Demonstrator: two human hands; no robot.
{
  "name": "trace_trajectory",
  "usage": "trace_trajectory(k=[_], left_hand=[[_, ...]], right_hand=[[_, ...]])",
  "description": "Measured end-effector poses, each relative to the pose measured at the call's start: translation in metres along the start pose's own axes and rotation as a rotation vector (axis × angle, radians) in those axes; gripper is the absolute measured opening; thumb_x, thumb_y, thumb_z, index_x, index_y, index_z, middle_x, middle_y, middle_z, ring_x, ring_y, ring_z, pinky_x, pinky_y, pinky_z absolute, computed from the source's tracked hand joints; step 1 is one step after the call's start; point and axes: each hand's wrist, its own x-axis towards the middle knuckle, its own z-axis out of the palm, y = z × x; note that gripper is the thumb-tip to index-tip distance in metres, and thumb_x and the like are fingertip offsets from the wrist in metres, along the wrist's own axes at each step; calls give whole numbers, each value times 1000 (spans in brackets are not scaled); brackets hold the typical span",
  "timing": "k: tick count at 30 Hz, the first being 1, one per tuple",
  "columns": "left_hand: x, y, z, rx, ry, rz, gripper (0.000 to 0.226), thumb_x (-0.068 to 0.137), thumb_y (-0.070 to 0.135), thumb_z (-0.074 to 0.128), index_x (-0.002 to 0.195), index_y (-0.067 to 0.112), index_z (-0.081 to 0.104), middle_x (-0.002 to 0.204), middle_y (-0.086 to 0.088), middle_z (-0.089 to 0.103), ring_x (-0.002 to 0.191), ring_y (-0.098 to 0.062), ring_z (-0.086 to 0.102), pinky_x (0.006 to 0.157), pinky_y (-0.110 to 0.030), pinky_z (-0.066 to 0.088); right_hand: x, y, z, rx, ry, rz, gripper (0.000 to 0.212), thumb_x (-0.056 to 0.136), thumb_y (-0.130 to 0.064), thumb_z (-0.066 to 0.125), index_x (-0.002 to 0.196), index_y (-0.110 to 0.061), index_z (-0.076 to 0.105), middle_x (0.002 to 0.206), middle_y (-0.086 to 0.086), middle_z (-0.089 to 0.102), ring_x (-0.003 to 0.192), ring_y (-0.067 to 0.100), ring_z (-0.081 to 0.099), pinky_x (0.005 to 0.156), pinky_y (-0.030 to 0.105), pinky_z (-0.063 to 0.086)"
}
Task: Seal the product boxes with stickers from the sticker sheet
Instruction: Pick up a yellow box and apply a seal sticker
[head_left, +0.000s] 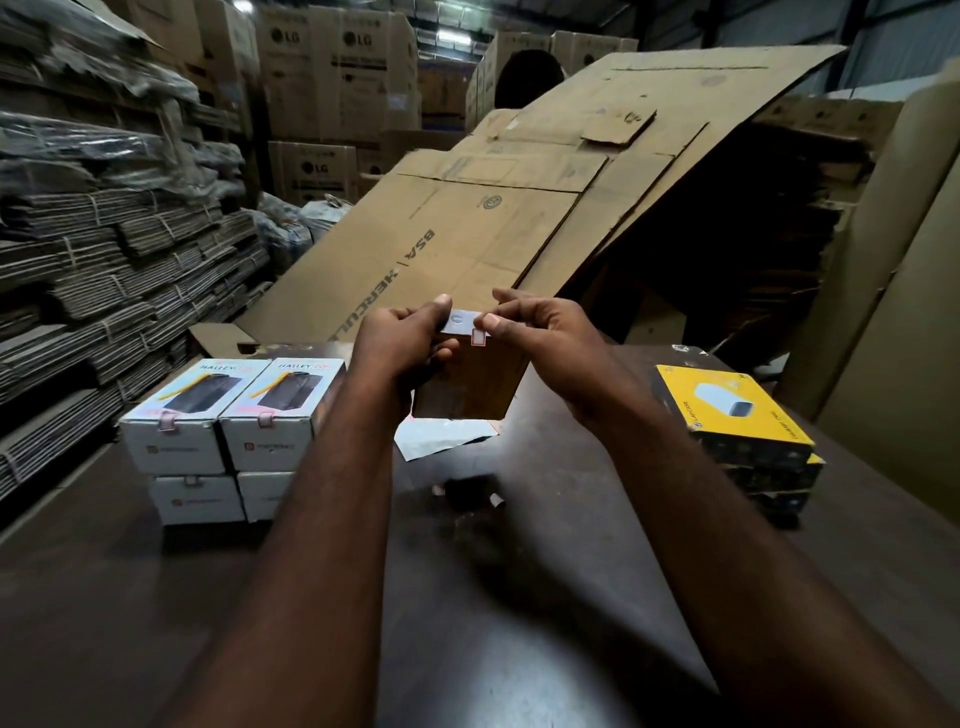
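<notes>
Box (467, 379) stands upright at centre, over the tabletop (571, 571). Left hand (400, 343) grips its upper left corner, fingers curled. Right hand (540, 338) pinches a sticker (478, 338) against the top edge. Sticker sheet (441, 439) lies on the tabletop beneath the box, at 6 o'clock. White boxes (228, 415) stack at 9 o'clock; yellow boxes (737, 415) at 3 o'clock.

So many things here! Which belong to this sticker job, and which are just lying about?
Job: brown box held in the left hand; small red-edged white sticker pinched by the right hand; white sticker sheet; stacked white product boxes.
Lying about: large flattened brown cardboard sheet; bundled cardboard stacks; brown LG cartons.
</notes>
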Motion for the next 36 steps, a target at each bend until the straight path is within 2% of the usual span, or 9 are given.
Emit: trace_trajectory(k=[4,9,12,15,21,25,31,34,36], left_hand=[[2,1,-1,-30,11,-23,24,95,25,66,86,4,61,50,-1,61,36,-3,54,43,-13,49],[2,0,-1,-34,1,-35,24,95,26,65,89,3,59,41,3,59,34,-3,53,45,-16,50],[1,1,-1,-32,10,-34,24,95,26,66,90,3,60,56,-4,63,35,-2,54,46,-15,50],[1,1,0,-20,9,-32,24,95,26,65,94,2,61,67,-8,61,35,-2,54,44,-13,50],[0,1,0,-8,12,-35,25,96,26,64,86,3,59,68,-8,60,34,-2,54,42,-11,48],[3,-1,0,-38,6,-26,25,96,23,65,83,3,57,64,-9,57,33,-2,52,39,-12,45],[4,-2,-1,-44,3,-33,25,95,23,66,81,4,57,48,-3,58,33,-3,51,37,-12,43],[2,-1,0,-33,2,-38,25,95,24,66,82,3,58,56,-6,58,33,-3,51,38,-12,43],[1,-1,-1,-26,2,-34,26,95,24,66,81,3,59,52,-4,59,33,-2,51,38,-12,43]], right_hand=[[-1,0,2,22,-1,-4,8,91,-18,69,90,-19,76,145,4,54,131,9,48,107,34,40],[0,1,4,49,-2,-9,15,94,-11,63,93,-19,76,143,2,54,129,8,49,93,19,42],[0,1,3,46,-6,-13,18,95,-10,61,94,-20,75,143,1,55,129,8,49,89,16,41],[0,3,4,65,-9,-10,18,95,-10,61,92,-21,75,142,2,55,129,8,49,91,19,41],[0,4,4,89,-6,-20,22,94,-9,62,86,-25,75,138,1,58,128,10,52,108,35,42],[1,6,5,82,-2,-26,23,93,-8,63,83,-26,75,138,2,58,129,12,52,112,43,41],[-1,6,4,85,-13,-24,23,92,-5,62,86,-24,74,139,3,57,129,14,51,110,45,43],[-1,6,3,76,-17,-28,22,91,-5,64,87,-24,74,139,3,57,129,14,51,109,44,44],[-1,6,2,73,-20,-30,18,90,-6,67,88,-23,74,139,3,57,129,14,52,108,43,46]])
